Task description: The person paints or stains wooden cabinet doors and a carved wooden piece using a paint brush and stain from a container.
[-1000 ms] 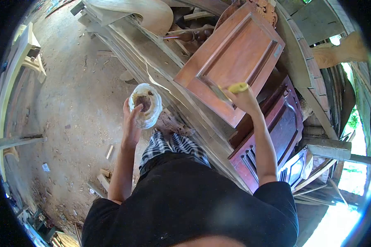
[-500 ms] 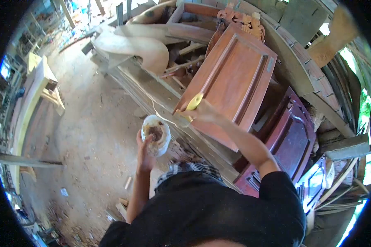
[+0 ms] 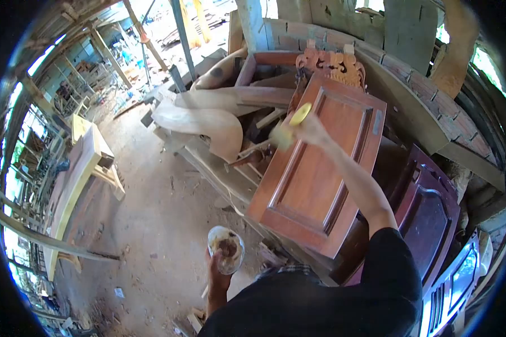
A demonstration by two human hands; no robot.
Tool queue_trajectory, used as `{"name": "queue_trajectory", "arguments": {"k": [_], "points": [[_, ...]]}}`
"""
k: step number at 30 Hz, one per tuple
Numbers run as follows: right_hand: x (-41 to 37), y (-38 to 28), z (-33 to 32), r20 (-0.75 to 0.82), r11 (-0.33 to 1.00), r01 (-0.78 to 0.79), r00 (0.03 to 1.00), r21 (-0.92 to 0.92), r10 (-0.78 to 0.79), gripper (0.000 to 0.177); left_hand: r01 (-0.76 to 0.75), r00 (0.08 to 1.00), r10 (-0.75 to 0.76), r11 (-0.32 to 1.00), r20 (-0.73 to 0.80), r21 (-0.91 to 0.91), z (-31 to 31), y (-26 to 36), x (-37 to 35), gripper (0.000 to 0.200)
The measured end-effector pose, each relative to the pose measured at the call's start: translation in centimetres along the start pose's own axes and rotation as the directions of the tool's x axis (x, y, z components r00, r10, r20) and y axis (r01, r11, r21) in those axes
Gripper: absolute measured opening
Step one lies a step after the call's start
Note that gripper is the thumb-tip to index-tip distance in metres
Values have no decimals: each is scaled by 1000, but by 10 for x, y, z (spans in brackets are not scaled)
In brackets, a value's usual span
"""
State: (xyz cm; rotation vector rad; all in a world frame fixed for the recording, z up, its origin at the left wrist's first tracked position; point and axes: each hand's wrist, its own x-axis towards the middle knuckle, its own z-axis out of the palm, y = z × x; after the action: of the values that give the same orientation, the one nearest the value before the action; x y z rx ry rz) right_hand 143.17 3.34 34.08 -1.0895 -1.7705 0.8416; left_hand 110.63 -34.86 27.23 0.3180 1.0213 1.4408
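My left hand (image 3: 218, 276) grips a white container (image 3: 236, 259) by its side, thumb over the rim; brown residue lies inside it. My right hand (image 3: 310, 132) is closed round a brush with a yellow handle (image 3: 301, 114). The brush's pale bristles are blurred, over the upper left edge of a reddish-brown wooden panel (image 3: 315, 185); whether they touch it I cannot tell. The panel lies tilted, with a raised frame moulding. A carved orange-brown wooden ornament (image 3: 333, 68) stands at its top end.
Curved pale wooden pieces (image 3: 208, 124) lie left of the panel. A dark red panel (image 3: 424, 216) and a white-framed one (image 3: 454, 283) lean at the right. A long wooden bench (image 3: 76, 180) stands at the far left, and a brick wall (image 3: 433, 101) runs behind.
The view has shifted. My right hand has moved the brush up along the panel's left side, from its lower left corner. My left hand still holds the container, now lower in view.
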Motion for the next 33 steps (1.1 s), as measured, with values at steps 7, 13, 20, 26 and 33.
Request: {"name": "queue_trajectory", "arguments": {"k": [7, 13, 20, 26, 33], "points": [[17, -3, -29, 310, 910, -288, 931, 297, 193, 17, -73, 989, 53, 987, 138, 146, 3, -4, 19, 52], [109, 71, -126, -625, 989, -77, 780, -129, -21, 23, -47, 999, 47, 984, 6, 171, 35, 10, 8, 71], [84, 100, -152, -698, 958, -171, 715, -231, -40, 28, 11, 999, -3, 984, -42, 176, 69, 23, -8, 68], [-5, 99, -254, -807, 903, -323, 589, -284, -43, 21, 26, 997, -27, 1000, -78, -10, 61, 17, 7, 74], [-96, 82, -255, -771, 883, -367, 637, -294, 9, 21, 80, 996, -83, 994, 25, 72, 34, -7, 25, 77]]}}
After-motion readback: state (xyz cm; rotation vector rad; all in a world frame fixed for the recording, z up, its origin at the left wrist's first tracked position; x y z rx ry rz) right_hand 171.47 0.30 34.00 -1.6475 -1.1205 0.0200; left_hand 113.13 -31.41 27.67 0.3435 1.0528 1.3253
